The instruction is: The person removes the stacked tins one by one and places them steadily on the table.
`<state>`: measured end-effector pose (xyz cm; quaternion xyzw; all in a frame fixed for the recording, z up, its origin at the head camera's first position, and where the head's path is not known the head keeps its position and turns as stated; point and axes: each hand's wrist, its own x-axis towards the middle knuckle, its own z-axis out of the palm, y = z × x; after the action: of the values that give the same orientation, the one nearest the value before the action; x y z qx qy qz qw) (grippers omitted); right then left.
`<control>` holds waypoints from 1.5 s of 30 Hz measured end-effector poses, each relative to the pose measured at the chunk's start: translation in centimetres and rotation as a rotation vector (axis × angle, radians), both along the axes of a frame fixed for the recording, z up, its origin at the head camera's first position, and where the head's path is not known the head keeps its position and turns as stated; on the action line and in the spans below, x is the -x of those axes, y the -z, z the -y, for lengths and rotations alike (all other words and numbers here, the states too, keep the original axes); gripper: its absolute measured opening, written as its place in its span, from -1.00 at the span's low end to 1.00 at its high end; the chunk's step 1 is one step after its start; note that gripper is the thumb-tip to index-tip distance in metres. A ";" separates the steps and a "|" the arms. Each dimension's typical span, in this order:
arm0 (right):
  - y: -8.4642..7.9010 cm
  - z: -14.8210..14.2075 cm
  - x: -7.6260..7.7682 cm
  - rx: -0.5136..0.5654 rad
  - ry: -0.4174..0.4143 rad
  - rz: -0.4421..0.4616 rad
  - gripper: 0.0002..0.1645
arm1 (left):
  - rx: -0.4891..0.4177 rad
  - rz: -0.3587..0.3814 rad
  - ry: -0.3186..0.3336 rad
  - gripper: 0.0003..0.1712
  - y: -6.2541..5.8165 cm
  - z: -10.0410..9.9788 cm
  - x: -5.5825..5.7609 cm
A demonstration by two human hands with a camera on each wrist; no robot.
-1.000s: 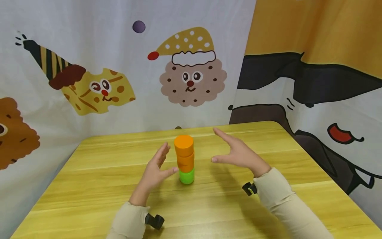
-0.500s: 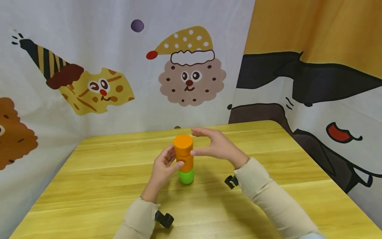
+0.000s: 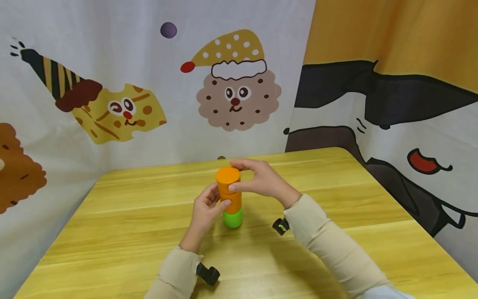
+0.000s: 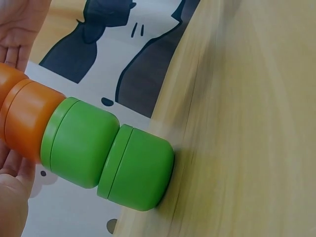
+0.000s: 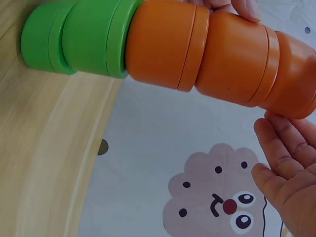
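A tower of small round lidded jars stands upright on the wooden table (image 3: 149, 232). Two green jars, the bottom one (image 4: 140, 170) and the one above it (image 4: 81, 143), carry three orange ones. My left hand (image 3: 201, 214) grips the orange part from the left, thumb in front and fingers behind. Around the topmost orange jar (image 5: 294, 74), my right hand (image 3: 265, 178) closes from the right, thumb across its front and fingers at the far side. The middle orange jar (image 5: 234, 57) and lowest orange jar (image 5: 160, 42) show fully in the right wrist view.
Behind the table hangs a white cloth (image 3: 179, 141) printed with cartoon food faces. The table's far edge lies a little beyond the tower. Black wrist cameras sit on the left sleeve (image 3: 173, 270) and the right sleeve (image 3: 321, 232).
Both hands have come in from the sides to the tower. The left one took hold of the orange section, the right one the top jar. The tower stands in the same place.
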<state>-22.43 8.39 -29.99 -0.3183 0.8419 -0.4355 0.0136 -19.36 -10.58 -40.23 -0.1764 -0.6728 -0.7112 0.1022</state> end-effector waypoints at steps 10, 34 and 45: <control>0.4 0.3 0.1 0.013 0.024 0.026 -0.30 | -0.004 0.015 0.010 -0.44 -0.1 0.0 -0.1; -0.6 -1.7 0.2 0.182 0.124 0.014 -0.33 | -0.001 0.005 -0.010 -0.42 0.0 0.0 0.1; 0.9 -3.4 0.2 0.219 0.131 0.043 -0.30 | -0.002 0.020 -0.013 -0.42 0.1 -0.1 0.2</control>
<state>-22.68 11.81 -30.88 -0.2527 0.8079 -0.5315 -0.0316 -19.57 -10.43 -40.29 -0.1648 -0.6743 -0.7129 0.1000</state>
